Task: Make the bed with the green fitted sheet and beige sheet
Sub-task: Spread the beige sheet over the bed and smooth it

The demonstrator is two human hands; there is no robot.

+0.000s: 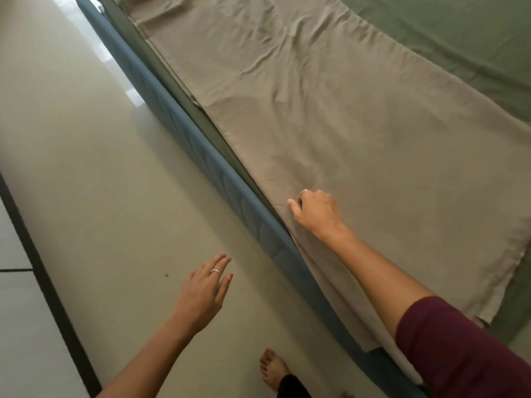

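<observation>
We see the beige sheet point(330, 116) as thin matt cloth, creased in soft folds. The green fitted sheet point(465, 44) is smoother matt fabric. The blue bed frame point(218, 170) looks upholstered, and the floor point(94, 156) is glossy tile.

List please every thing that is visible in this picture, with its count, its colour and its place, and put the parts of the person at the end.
beige sheet: one, beige, spread wrinkled over the bed, its near edge hanging over the side
green fitted sheet: one, green, on the mattress, showing beyond and beside the beige sheet
bed frame: one, blue, along the bed's side next to the floor
floor: one, pale and glossy, left of the bed
dark strip: one, black, across the floor at far left
right hand: one, gripping the beige sheet near the bed's edge
left hand: one, fingers straight, above the floor, wearing a ring
foot: one, bare, on the floor at bottom
sleeve: one, maroon, right arm
</observation>
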